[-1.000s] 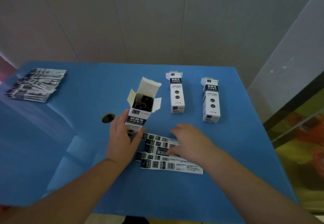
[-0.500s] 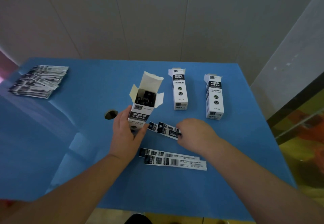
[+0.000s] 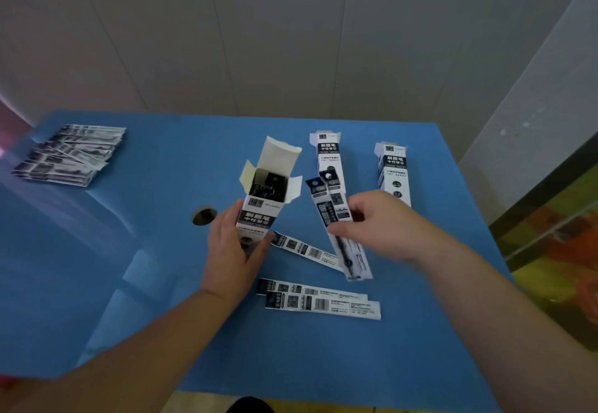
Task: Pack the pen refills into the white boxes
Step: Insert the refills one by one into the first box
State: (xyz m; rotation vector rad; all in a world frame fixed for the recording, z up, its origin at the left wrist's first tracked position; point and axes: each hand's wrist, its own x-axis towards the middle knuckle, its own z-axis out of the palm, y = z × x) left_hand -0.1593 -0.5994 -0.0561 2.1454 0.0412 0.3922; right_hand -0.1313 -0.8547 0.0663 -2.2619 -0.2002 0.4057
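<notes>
The open box (image 3: 259, 215) is clasped by the left hand (image 3: 231, 251); 2 refill packets (image 3: 333, 215) are pinched in the right hand (image 3: 382, 225); 3 packets (image 3: 318, 299) and a stack (image 3: 69, 155) remain unpacked.

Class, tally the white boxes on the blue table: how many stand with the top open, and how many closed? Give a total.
Open-topped box: 1
Closed boxes: 2
Total: 3

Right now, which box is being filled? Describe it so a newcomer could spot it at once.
On the blue table, three white boxes stand in a row near the middle. It is the leftmost box, gripped by the left hand. Unlike the other two boxes, its top flaps are open, showing dark contents.
</notes>
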